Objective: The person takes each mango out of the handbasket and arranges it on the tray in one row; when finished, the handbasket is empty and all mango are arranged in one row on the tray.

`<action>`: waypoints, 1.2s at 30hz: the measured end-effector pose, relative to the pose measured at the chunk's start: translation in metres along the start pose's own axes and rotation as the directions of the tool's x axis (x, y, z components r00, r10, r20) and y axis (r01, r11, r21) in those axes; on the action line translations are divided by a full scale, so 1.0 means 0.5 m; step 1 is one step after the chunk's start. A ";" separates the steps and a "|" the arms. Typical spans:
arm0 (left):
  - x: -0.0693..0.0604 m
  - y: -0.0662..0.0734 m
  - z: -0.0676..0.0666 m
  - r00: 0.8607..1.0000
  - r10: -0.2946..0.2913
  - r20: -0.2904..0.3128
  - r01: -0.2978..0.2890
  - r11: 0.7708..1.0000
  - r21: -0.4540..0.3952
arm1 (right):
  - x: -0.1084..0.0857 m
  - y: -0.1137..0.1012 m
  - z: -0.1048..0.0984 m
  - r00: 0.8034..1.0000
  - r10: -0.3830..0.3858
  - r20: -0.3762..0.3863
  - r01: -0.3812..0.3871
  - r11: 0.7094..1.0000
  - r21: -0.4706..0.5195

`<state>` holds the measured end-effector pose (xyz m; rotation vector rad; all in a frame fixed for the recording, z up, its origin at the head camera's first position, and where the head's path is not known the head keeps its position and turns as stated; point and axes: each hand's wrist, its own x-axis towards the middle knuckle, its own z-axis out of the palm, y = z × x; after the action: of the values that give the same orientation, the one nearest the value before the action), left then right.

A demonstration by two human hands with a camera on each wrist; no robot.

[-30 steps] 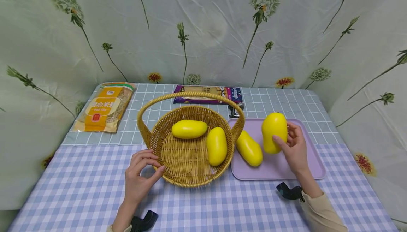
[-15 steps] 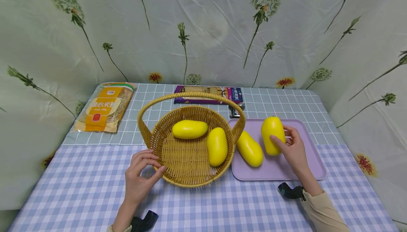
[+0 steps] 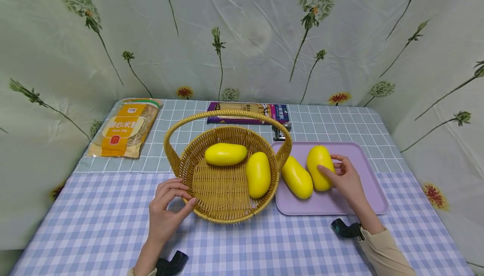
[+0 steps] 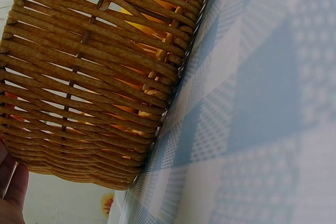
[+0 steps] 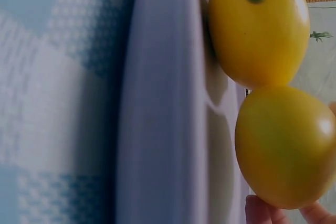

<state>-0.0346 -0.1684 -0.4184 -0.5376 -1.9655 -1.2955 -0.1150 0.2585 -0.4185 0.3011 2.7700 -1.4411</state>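
Note:
My right hand [image 3: 348,179] holds a yellow mango [image 3: 320,166] low over the lilac tray [image 3: 363,200], thumb on the near side and fingers on the right. Beside it lies a second mango [image 3: 297,177] on the tray; in the right wrist view the held mango [image 5: 286,148] touches that other mango [image 5: 260,30]. At the left rim of the wicker basket [image 3: 227,215] my left hand [image 3: 168,204] grips with thumb and fingertips; the left wrist view shows fingertips [image 4: 18,184] at the basket's edge. Two mangoes sit inside, one lying crosswise [image 3: 225,154], one lengthwise [image 3: 259,175].
An orange food packet [image 3: 122,129] lies at the back left. Behind the basket are a purple pasta packet [image 3: 247,112] and a small black packet [image 3: 280,131]. The basket's tall handle [image 3: 227,114] arches over it. A checked cloth [image 3: 94,225] covers the table.
The right hand has lowered the mango towards the tray and moved it slightly left, up to the other mango, tilting its top left. The left hand and basket have stayed still.

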 end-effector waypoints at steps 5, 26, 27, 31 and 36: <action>-0.001 0.002 -0.001 1.000 -0.017 0.008 0.017 1.000 0.012 | 0.001 0.002 0.000 1.000 0.012 0.027 -0.012 1.000 -0.007; -0.001 0.002 -0.001 1.000 -0.016 0.008 0.016 1.000 0.013 | -0.001 0.006 0.006 0.996 0.039 0.083 -0.034 0.997 -0.065; -0.001 0.002 -0.001 1.000 -0.016 0.009 0.016 1.000 0.013 | -0.001 0.007 0.006 0.996 0.040 0.086 -0.034 0.997 -0.072; -0.001 0.001 -0.001 1.000 -0.012 0.008 0.012 1.000 0.009 | -0.001 0.008 0.005 0.994 0.048 0.097 -0.039 0.995 -0.095; 0.000 0.000 0.000 1.000 -0.005 0.003 0.005 1.000 0.004 | 0.000 0.008 0.003 0.992 0.051 0.116 -0.038 0.993 -0.115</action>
<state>-0.0346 -0.1684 -0.4187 -0.5335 -1.9726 -1.2944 -0.1143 0.2593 -0.4227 0.2640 2.7176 -1.2436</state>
